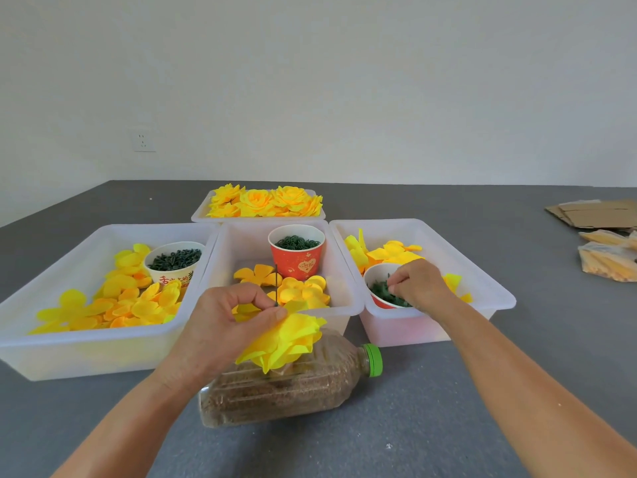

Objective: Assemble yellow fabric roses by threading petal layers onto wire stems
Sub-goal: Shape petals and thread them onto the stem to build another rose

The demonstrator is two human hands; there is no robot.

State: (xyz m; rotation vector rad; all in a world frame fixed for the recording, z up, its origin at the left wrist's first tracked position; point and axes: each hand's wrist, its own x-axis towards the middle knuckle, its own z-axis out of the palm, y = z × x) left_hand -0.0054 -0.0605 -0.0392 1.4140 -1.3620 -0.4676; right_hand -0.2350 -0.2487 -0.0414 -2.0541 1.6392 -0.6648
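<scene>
My left hand point(234, 315) pinches a half-built yellow fabric rose point(286, 339) on its thin dark wire stem point(276, 286), above a lying seed-filled plastic bottle point(286, 391). Right of the rose, my right hand point(418, 282) pinches into a paper cup of green pieces point(386, 291), likely picking the next piece to thread onto the stem.

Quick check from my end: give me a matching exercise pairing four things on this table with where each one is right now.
Things:
1. Red paper cup of dark green rings
2. Clear plastic bottle with a green cap
3. Finished yellow fabric roses
4. Half-built yellow rose on a thin green wire stem

Places:
A. In the far white tray
B. In the left hand
C. Lying on its side on the grey table, nearest the person
D. In the middle white tray

Pairs: 1-D, 2-C, 3-A, 4-B
</scene>
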